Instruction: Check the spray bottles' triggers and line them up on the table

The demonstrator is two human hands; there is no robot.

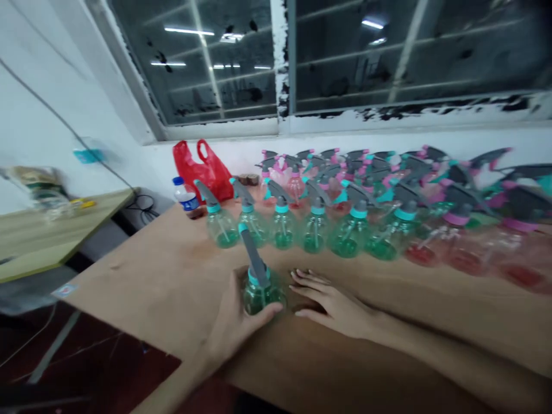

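A green spray bottle (260, 292) with a teal collar and a grey trigger head stands on the brown table (172, 270), apart from the others. My left hand (235, 322) is wrapped round its body from the left and front. My right hand (330, 302) lies just right of the bottle, palm down on the table, fingers stretched out and pointing at it. Behind, a row of green spray bottles (282, 227) stands side by side, and red ones (435, 244) continue the row to the right.
Several more rows of spray bottles (371, 167) fill the table up to the wall under a window. A red plastic bag (202, 167) and a small water bottle (186, 197) stand at the back left. A lower green-topped table (47, 236) sits left.
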